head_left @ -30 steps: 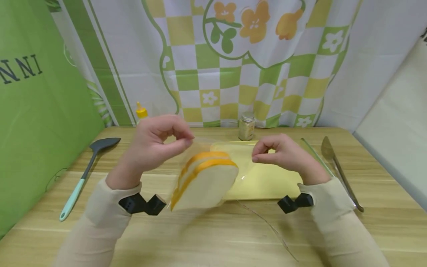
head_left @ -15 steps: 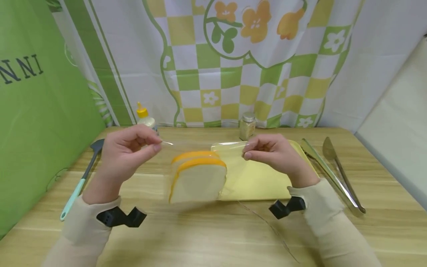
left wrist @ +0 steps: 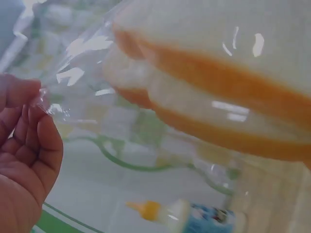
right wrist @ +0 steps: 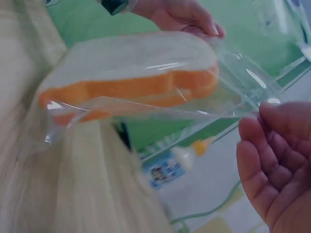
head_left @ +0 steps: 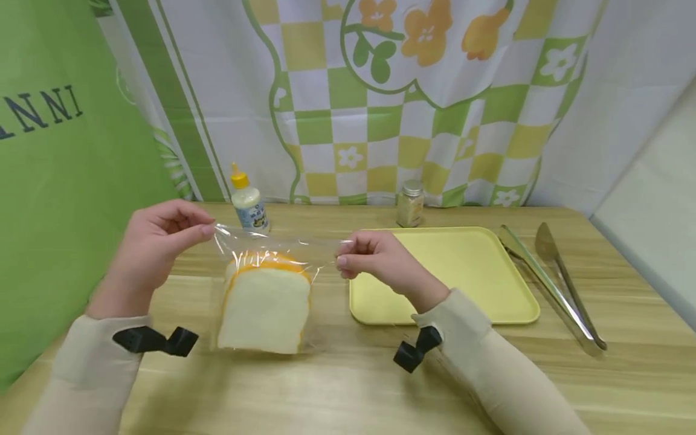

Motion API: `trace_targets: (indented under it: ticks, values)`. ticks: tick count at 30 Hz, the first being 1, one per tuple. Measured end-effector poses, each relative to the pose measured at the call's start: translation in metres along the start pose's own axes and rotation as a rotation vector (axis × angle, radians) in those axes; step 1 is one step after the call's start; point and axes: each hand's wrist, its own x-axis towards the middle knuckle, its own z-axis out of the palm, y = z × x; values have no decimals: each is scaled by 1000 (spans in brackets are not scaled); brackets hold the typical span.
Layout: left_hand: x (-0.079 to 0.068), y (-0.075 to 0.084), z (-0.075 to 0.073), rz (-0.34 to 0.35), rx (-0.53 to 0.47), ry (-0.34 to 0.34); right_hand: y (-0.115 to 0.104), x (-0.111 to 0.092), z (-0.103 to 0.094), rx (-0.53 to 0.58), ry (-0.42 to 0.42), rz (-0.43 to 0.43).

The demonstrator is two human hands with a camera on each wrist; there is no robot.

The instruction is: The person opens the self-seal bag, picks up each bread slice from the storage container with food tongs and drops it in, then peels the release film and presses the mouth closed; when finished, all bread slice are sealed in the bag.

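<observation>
Between my two hands hangs a clear plastic bag [head_left: 318, 251] with slices of bread [head_left: 265, 308] in it, white with orange-brown crusts. My left hand [head_left: 157, 251] pinches the bag's upper left corner between thumb and forefinger. At the upper right corner, my right hand [head_left: 386, 266] pinches the plastic the same way. Two slices, one behind the other, show through the film in the left wrist view, crust edges [left wrist: 218, 73] toward the camera. From the right wrist, the bread [right wrist: 131, 58] lies inside the stretched bag, with the left hand [right wrist: 180, 14] beyond it.
A yellow tray [head_left: 462, 266] lies right of the bag, with metal tongs [head_left: 549, 290] and a dark-handled spatula [head_left: 562, 272] beside it. A spice jar [head_left: 410, 205] and a yellow-capped squeeze bottle [head_left: 250, 205] stand at the back, before a checked curtain [head_left: 348, 121].
Both hands have moved left with the bagged bread, off the tray's left part. The bag has swung round so the bread's flat face points at the head camera. The squeeze bottle has come into full view.
</observation>
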Motion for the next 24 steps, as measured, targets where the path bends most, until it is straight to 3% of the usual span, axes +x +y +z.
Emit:
trace_targets:
  ticks: [3, 7, 11, 14, 18, 24]
  values:
    - [18, -21, -4, -121, 174, 0, 13, 19, 1, -4, 91, 97]
    - [42, -51, -5, -230, 371, 34, 29, 43, 0, -22, 206, 148]
    - [58, -80, -5, -283, 452, 25, 45, 61, -1, -48, 288, 166]
    - [62, -97, -5, -342, 514, -20, 57, 69, 0, -38, 323, 201]
    - [66, -111, -5, -404, 582, -102, 70, 73, 3, -36, 374, 249]
    - [70, -129, -3, -411, 589, -182, 86, 78, 4, -151, 453, 279]
